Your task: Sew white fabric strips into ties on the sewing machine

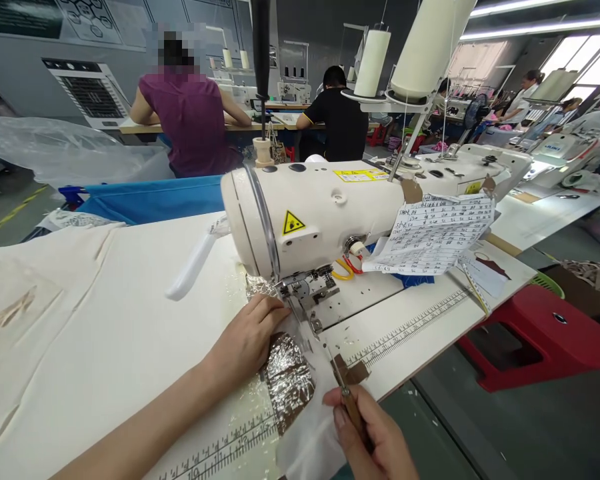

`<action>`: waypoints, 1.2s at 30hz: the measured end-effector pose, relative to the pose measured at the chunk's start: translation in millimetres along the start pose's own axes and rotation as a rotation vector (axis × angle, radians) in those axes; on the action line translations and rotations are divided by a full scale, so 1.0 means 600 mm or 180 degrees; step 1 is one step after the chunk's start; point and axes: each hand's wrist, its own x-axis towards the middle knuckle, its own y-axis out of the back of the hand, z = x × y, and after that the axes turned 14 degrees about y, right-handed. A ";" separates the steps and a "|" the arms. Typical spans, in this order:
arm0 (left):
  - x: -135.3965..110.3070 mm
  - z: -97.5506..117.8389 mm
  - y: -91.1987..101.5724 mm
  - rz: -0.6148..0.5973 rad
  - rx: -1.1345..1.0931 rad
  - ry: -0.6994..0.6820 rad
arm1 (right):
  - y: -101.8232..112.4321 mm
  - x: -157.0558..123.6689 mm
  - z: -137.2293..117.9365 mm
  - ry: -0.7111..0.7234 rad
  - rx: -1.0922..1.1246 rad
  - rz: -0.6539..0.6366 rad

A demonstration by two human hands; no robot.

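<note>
My left hand (pixel 253 330) lies beside the needle area of a white industrial sewing machine (pixel 325 217), its fingers closed and pressing on sheer white fabric (pixel 313 447). That fabric runs past the presser foot toward the table's near edge. In my right hand (pixel 373 433) is an awl (pixel 350 400) with a wooden handle, its thin metal shaft pointing at the fabric edge near the machine. Silver foil-like covering (pixel 287 377) shows on the table under and beside my left hand. My fingertips hide part of the fabric at the presser foot.
Printed rulers (pixel 415 327) run along the white table (pixel 145 300). A handwritten paper sheet (pixel 433 233) hangs by the machine, with orange-handled scissors (pixel 344 269) behind. Thread cones (pixel 373 63) stand above. A red stool (pixel 545 333) is at right; co-workers sit beyond.
</note>
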 end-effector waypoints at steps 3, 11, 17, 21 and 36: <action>0.001 -0.006 0.001 -0.0036 -0.0110 -0.0075 | -0.004 0.009 -0.008 -0.0165 0.0143 -0.0003; -0.003 -0.002 0.000 0.0102 0.0452 0.0073 | -0.002 0.041 -0.022 -0.0065 0.0308 -0.0346; -0.004 0.004 0.005 -0.0037 0.0029 -0.0053 | 0.003 0.060 -0.037 0.0066 0.0081 -0.0490; -0.006 0.004 0.001 -0.0013 0.0318 -0.0001 | 0.000 0.072 -0.033 0.0215 -0.0194 -0.0502; -0.005 0.013 0.005 -0.0049 0.0610 0.0067 | -0.008 0.113 -0.042 0.0402 -0.0369 -0.0739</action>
